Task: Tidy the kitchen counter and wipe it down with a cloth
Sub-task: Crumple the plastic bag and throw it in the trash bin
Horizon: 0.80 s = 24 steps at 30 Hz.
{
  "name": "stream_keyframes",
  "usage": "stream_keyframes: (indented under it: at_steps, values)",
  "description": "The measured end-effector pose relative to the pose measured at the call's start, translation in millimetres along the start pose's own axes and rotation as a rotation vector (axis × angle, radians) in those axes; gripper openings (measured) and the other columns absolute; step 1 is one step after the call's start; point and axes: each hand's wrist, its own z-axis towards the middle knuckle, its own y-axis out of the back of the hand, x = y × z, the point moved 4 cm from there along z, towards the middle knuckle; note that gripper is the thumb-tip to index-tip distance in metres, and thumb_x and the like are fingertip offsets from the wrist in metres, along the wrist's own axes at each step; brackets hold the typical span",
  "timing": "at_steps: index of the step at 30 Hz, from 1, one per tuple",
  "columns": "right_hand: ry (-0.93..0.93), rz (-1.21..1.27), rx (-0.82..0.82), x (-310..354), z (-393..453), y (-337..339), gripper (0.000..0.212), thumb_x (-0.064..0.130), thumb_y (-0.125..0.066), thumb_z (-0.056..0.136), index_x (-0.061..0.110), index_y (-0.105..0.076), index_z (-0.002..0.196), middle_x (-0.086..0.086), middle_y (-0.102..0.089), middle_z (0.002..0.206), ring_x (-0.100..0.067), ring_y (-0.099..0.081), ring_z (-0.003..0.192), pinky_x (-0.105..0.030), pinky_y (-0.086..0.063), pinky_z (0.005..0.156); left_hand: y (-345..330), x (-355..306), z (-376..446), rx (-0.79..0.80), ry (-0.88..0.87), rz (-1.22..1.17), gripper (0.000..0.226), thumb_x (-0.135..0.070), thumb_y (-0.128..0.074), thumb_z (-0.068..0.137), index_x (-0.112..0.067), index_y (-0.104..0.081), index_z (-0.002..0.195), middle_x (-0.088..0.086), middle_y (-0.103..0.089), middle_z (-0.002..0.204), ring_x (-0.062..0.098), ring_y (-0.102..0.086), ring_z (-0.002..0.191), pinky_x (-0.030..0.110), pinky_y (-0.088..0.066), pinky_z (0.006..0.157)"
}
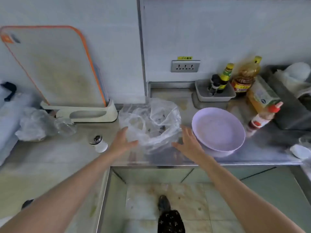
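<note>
Fingers [125, 132] spread wide on both hands, left hand [122, 140] and right hand [186, 142] flanking the clear plastic bag [149, 125] between them. We're tidying the table [67, 152]; next we close in and gather it.

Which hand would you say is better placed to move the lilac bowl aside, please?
Right. The right hand is open beside the lilac bowl; the left hand sits across the clear plastic bag.
</note>
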Motion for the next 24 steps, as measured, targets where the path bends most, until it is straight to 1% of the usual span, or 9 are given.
stream_keyframes:
  at_steps: [2,4,7,10,13,16,18,22,24]
  values:
    - [-0.004,-0.019,-0.06,-1,37,13,0.087,0.039,-0.061,0.087,0.026,-0.002,0.149,-0.012,-0.011,0.152,-0.035,-0.025,0.135,-0.045,-0.028,0.11,-4,0,31,-0.039,0.091,0.01,0.089,-0.029,-0.071,0.079,-0.009,-0.016,0.146,0.014,-0.015,0.152,0.025,-0.02,0.141,0.035,-0.021,0.115]
    - [0.028,-0.137,-0.046,3,72,22,0.092,0.043,-0.062,0.085,0.034,0.004,0.148,-0.012,0.008,0.156,-0.037,-0.01,0.141,-0.05,-0.021,0.111,-13,4,51,-0.023,0.199,0.044,0.092,-0.027,-0.07,0.081,-0.012,-0.008,0.148,0.015,-0.005,0.154,0.027,-0.011,0.143,0.037,-0.016,0.116]
    - [0.088,-0.362,0.142,-3,120,13,0.098,0.05,-0.062,0.082,0.041,0.013,0.145,-0.006,0.025,0.154,-0.041,0.0,0.142,-0.056,-0.019,0.111,-25,12,79,0.027,0.274,0.151,0.11,-0.034,-0.075,0.074,-0.024,0.007,0.148,0.014,0.014,0.154,0.036,-0.002,0.144,0.047,-0.012,0.117]
    - [0.07,-0.444,0.355,-15,140,-13,0.104,0.045,-0.066,0.081,0.035,0.013,0.147,-0.008,0.026,0.154,-0.043,-0.008,0.141,-0.056,-0.026,0.109,-37,12,96,0.103,0.233,0.285,0.112,-0.04,-0.073,0.075,-0.026,0.011,0.147,0.015,0.019,0.154,0.037,0.005,0.144,0.049,-0.008,0.116]
    - [0.051,-0.467,0.431,-20,140,-37,0.097,0.032,-0.066,0.085,0.027,0.007,0.149,-0.01,0.02,0.156,-0.043,-0.021,0.136,-0.051,-0.032,0.106,-50,5,107,0.173,0.162,0.37,0.107,-0.061,-0.063,0.073,-0.024,0.005,0.148,0.013,0.009,0.156,0.035,0.001,0.144,0.046,-0.01,0.115]
    - [0.048,-0.433,0.333,-17,136,-45,0.076,0.011,-0.056,0.088,0.02,-0.01,0.147,-0.011,0.001,0.156,-0.037,-0.028,0.131,-0.042,-0.038,0.101,-58,-6,112,0.24,0.069,0.468,0.126,-0.099,-0.022,0.046,-0.016,-0.022,0.141,0.009,-0.022,0.147,0.029,-0.025,0.137,0.037,-0.024,0.108]
    - [0.032,-0.371,0.244,-10,134,-40,0.058,-0.003,-0.047,0.087,0.013,-0.028,0.14,-0.012,-0.02,0.149,-0.031,-0.035,0.124,-0.036,-0.042,0.093,-60,-17,113,0.218,-0.032,0.5,0.132,-0.101,-0.009,0.038,-0.011,-0.035,0.13,0.006,-0.036,0.132,0.023,-0.036,0.125,0.03,-0.029,0.101]
    - [0.074,-0.15,0.061,9,126,-22,0.042,-0.006,-0.042,0.086,0.011,-0.049,0.124,-0.004,-0.046,0.13,-0.021,-0.049,0.109,-0.021,-0.039,0.072,-69,-43,114,0.169,-0.229,0.497,0.129,-0.094,-0.033,0.05,-0.007,-0.015,0.144,0.004,-0.018,0.149,0.021,-0.014,0.141,0.037,-0.015,0.118]
    - [0.019,0.143,0.098,24,116,-15,0.036,-0.002,-0.046,0.084,0.011,-0.054,0.117,0.002,-0.055,0.112,-0.016,-0.054,0.095,-0.011,-0.037,0.068,-74,-56,113,0.187,-0.346,0.479,0.124,-0.086,-0.051,0.056,-0.015,-0.007,0.147,0.003,-0.014,0.152,0.02,-0.015,0.142,0.037,-0.023,0.117]
